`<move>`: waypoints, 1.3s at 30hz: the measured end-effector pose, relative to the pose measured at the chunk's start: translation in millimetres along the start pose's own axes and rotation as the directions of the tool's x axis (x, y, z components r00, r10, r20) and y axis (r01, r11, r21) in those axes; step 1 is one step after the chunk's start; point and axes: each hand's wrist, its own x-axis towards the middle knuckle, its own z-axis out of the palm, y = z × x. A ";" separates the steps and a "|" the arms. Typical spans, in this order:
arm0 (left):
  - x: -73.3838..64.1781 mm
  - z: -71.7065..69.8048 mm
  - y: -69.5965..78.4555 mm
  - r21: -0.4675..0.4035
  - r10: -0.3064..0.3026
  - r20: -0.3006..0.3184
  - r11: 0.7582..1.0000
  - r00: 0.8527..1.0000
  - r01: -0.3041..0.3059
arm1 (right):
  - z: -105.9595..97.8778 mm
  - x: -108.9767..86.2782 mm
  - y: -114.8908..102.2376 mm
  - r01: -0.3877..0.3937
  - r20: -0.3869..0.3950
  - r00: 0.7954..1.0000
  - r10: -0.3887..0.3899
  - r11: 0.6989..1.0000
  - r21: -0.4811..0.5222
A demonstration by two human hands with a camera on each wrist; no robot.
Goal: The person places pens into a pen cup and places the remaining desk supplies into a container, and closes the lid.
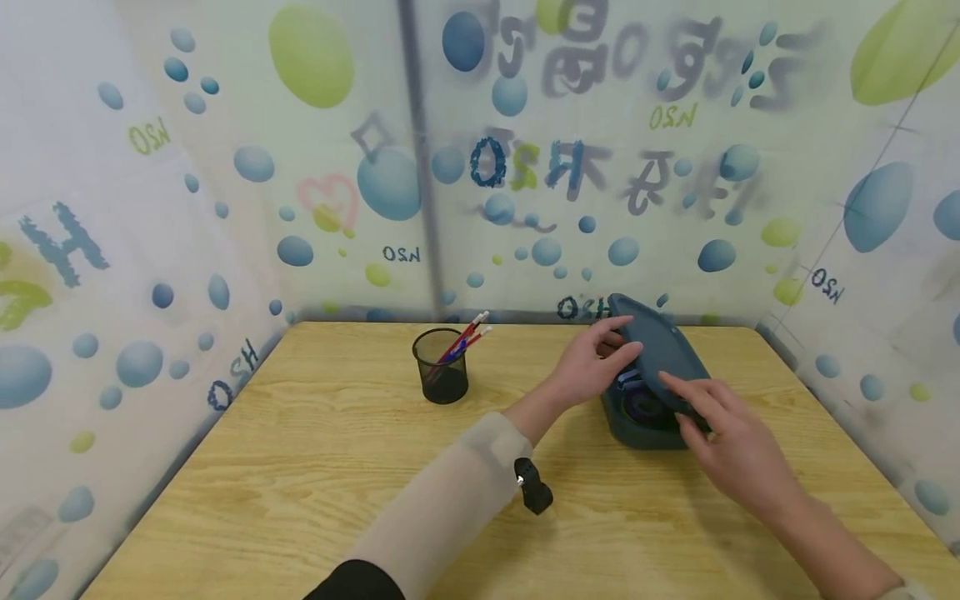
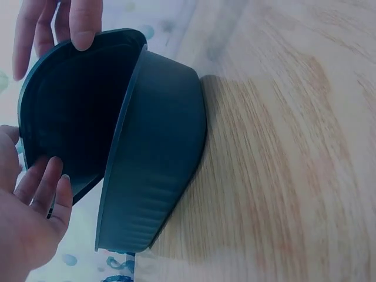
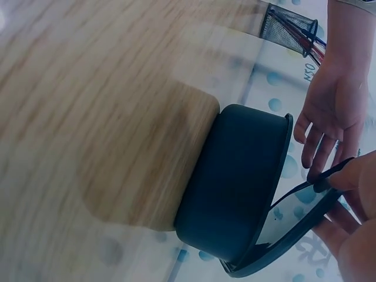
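A dark blue-green box (image 1: 637, 433) sits on the right side of the table, its matching lid (image 1: 663, 346) raised and tilted over it. My right hand (image 1: 738, 446) pinches the lid's near edge between thumb and fingers. At the lid's left edge, my left hand (image 1: 588, 358) holds it, with some fingers (image 2: 44, 188) against the underside. Inside the box, a dark round item (image 1: 647, 406) with a purplish sheen shows partly below the lid; the rest of the inside is hidden. The box wall (image 3: 235, 182) stands upright on the table.
Left of the box, a black mesh pen cup (image 1: 442, 375) holds several red and blue pens or pencils. The wooden table (image 1: 322, 467) is enclosed by a fabric wall (image 1: 337, 167) printed with drops. A black strap piece (image 1: 532, 486) hangs at my left sleeve.
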 end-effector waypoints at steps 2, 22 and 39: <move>-0.9 -0.3 -2.0 0.011 -0.009 -0.005 1.000 1.000 0.009 | 1.1 -0.5 -0.8 -0.006 0.013 1.000 0.006 1.000 -0.003; -10.9 -7.9 -23.6 -0.034 -0.074 0.010 0.997 0.997 0.074 | -18.3 -3.5 67.7 -0.310 0.201 0.940 0.277 0.937 0.159; -16.9 -14.1 -32.4 0.011 -0.127 0.053 0.992 0.991 0.127 | -3.5 0.1 104.3 -0.505 0.478 0.769 0.425 0.862 0.047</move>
